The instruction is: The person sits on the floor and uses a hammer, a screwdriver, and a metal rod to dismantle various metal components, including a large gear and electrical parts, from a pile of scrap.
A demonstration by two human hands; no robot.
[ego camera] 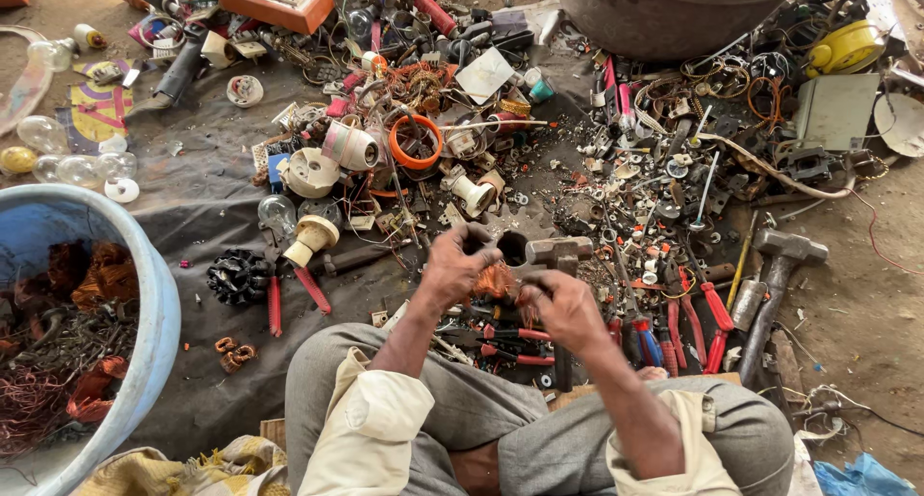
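You are gripping a tangled copper wire coil (499, 284) between both hands above your knees: your left hand (457, 263) is clenching its upper end, your right hand (563, 308) is pinching the lower; it is looking light, springy and snag-prone, so be holding the bundle's thick core; a hammer (558, 255), red-handled pliers (698, 323) and scrap on the dark ground sheet (202, 207) are crowding you

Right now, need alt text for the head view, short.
Seated on the ground, a person's left hand and right hand pull at a tangled bundle of thin copper wire. Ahead lies a dark ground sheet strewn with scrap electrical parts, red-handled pliers and a steel hammer; a blue plastic tub of copper scrap sits left.
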